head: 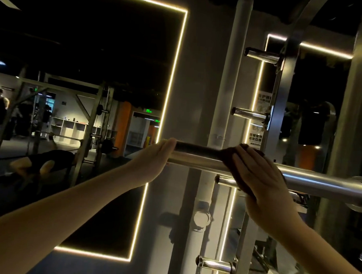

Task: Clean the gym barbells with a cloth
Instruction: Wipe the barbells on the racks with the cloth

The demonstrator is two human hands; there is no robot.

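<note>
A chrome barbell sleeve (pixel 316 181) runs across the middle right of the head view, ending in a collar at the right edge. My left hand (pixel 156 156) holds the free left end of the sleeve, palm against its tip. My right hand (pixel 260 174) presses a dark brown cloth (pixel 229 158) around the sleeve, fingers wrapped over the top. Most of the cloth is hidden under that hand.
Behind the bar stands a grey rack upright (pixel 277 125) with chrome weight pegs (pixel 250 115) sticking out to the left. A white pipe (pixel 231 76) rises on the wall. A large lit-edged mirror (pixel 93 111) on the left reflects gym racks and people.
</note>
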